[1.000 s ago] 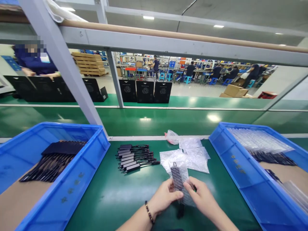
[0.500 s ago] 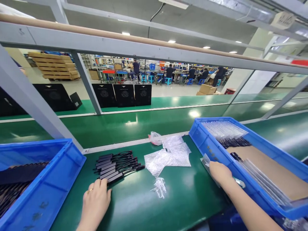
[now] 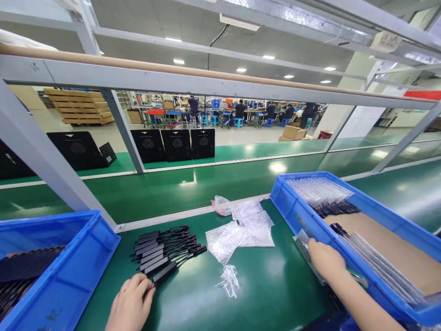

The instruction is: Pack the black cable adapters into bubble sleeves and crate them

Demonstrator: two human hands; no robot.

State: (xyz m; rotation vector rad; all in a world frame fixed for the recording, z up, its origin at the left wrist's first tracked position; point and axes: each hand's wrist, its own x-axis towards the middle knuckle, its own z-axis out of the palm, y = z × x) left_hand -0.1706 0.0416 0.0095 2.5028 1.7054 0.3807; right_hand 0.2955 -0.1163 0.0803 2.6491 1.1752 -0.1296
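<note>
My left hand (image 3: 132, 299) pinches the near end of a slim black box with a short cable (image 3: 165, 274), the closest in a row. Beyond it lie several more black boxes with cables (image 3: 155, 250), side by side on the green bench. My right hand (image 3: 327, 261) grips a clear bubble-wrap bag (image 3: 303, 243) against the side of the right blue bin; what the bag holds is mostly hidden. Between my hands rest several flat bubble-wrap bags (image 3: 241, 230) and a small heap of white twist ties (image 3: 229, 280).
The right blue bin (image 3: 289, 209) holds bagged pieces in rows on cardboard. At left, another blue bin (image 3: 93, 248) contains black cabled pieces. A crumpled plastic bag (image 3: 221, 205) lies by the white bench edge. Black panels (image 3: 175, 145) stand behind the metal frame; people sit far back.
My left hand has drawn the nearest black box slightly toward me, apart from the row. My right hand, with the bubble-wrap bag, has shifted a little to the right and nearer. The view has tilted up.
</note>
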